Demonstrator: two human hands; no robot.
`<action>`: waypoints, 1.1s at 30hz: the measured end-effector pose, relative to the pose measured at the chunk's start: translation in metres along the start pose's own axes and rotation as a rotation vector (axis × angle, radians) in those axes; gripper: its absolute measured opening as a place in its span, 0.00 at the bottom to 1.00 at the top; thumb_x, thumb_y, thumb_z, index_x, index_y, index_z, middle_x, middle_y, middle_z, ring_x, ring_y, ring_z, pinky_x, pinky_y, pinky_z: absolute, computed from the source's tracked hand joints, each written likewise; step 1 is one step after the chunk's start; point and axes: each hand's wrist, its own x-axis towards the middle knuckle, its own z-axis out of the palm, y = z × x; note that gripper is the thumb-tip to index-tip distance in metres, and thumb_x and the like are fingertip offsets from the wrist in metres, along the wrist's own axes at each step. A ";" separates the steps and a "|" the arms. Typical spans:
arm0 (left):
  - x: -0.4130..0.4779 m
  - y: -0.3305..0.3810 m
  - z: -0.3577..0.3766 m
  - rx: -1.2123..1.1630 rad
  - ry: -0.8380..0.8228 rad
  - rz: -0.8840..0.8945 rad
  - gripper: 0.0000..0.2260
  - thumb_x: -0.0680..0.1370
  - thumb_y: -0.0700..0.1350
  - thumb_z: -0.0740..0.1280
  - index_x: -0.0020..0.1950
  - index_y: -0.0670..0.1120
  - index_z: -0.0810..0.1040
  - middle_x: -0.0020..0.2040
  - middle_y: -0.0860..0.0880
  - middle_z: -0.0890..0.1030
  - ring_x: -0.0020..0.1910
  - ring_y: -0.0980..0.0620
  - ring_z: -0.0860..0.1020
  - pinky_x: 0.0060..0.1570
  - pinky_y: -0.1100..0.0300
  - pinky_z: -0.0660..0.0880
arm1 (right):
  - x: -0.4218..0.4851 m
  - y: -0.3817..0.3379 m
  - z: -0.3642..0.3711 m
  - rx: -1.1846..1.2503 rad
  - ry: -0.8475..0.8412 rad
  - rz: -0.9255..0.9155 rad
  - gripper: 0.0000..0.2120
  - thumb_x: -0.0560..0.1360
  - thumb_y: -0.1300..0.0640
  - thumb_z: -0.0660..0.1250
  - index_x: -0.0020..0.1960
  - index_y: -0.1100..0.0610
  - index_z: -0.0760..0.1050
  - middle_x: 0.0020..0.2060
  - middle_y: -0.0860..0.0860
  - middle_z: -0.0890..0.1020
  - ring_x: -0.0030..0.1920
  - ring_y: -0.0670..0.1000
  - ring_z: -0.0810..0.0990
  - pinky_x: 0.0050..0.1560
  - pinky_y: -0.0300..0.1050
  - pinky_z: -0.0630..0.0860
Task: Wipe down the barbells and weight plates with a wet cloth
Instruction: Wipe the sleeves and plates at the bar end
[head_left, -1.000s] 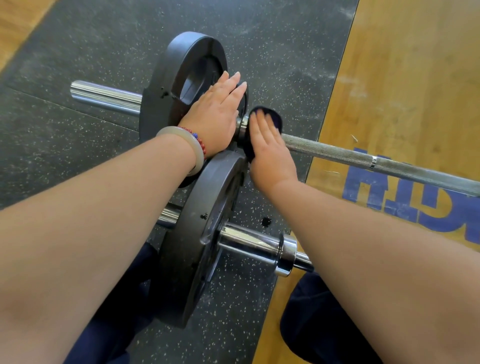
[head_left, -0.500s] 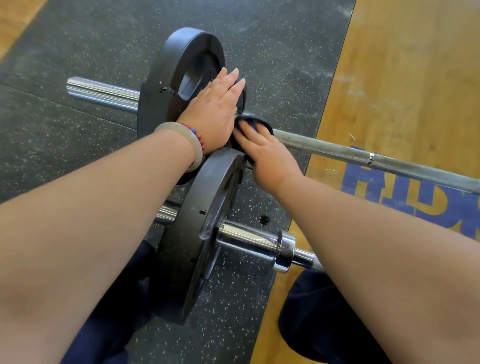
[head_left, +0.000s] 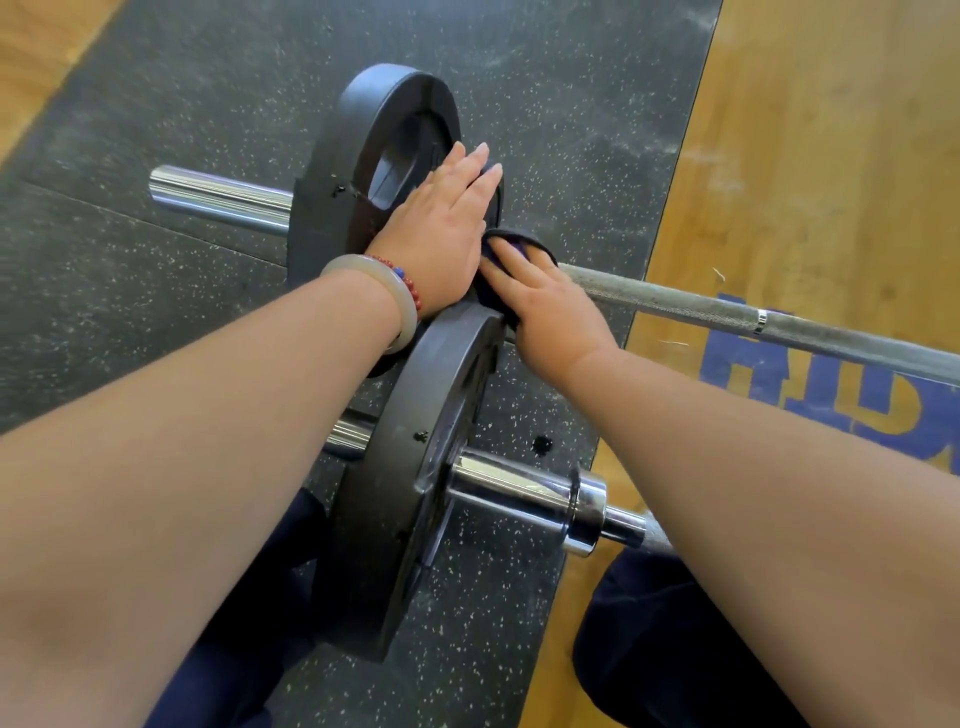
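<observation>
Most of cloth (head_left: 519, 240) hidden under right hand (head_left: 556, 317); shaft (head_left: 727, 312) cropped right.

cloth (head_left: 511, 249) between plate (head_left: 384, 171) and shaft (head_left: 727, 312)

Left hand (head_left: 441, 228) flat on far weight plate (head_left: 353, 140); right hand (head_left: 550, 306) holds dark cloth (head_left: 514, 241) against barbell shaft (head_left: 701, 306).

Matt black weight plate (head_left: 353, 130) under the left fingers (head_left: 467, 169). Soft dark cloth (head_left: 511, 240) beneath the right fingers (head_left: 514, 267); just past them, rough knurled grey steel bar (head_left: 675, 306). Nearer than both, mirror-glossy chrome sleeve (head_left: 509, 486). Speckled matt rubber mat (head_left: 571, 104), smooth varnished wood floor (head_left: 831, 156).
</observation>
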 end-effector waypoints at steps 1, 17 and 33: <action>0.001 -0.001 0.001 -0.001 0.009 0.004 0.24 0.82 0.39 0.54 0.77 0.41 0.53 0.78 0.45 0.51 0.77 0.47 0.47 0.75 0.53 0.49 | 0.006 0.001 -0.004 0.003 0.008 0.020 0.35 0.75 0.66 0.59 0.78 0.54 0.50 0.77 0.50 0.52 0.75 0.55 0.51 0.74 0.47 0.54; 0.000 -0.002 0.002 -0.037 0.026 0.014 0.24 0.82 0.38 0.55 0.77 0.42 0.54 0.78 0.45 0.52 0.77 0.47 0.48 0.75 0.54 0.48 | -0.002 -0.001 -0.001 -0.169 -0.036 0.285 0.31 0.77 0.62 0.57 0.77 0.59 0.48 0.76 0.52 0.58 0.76 0.51 0.51 0.75 0.47 0.50; 0.001 0.000 0.002 -0.011 0.044 0.019 0.23 0.82 0.39 0.55 0.77 0.41 0.55 0.78 0.44 0.53 0.77 0.47 0.49 0.74 0.56 0.48 | -0.028 0.008 0.003 -0.441 -0.135 0.091 0.33 0.80 0.60 0.50 0.76 0.59 0.33 0.76 0.54 0.37 0.76 0.55 0.35 0.75 0.51 0.37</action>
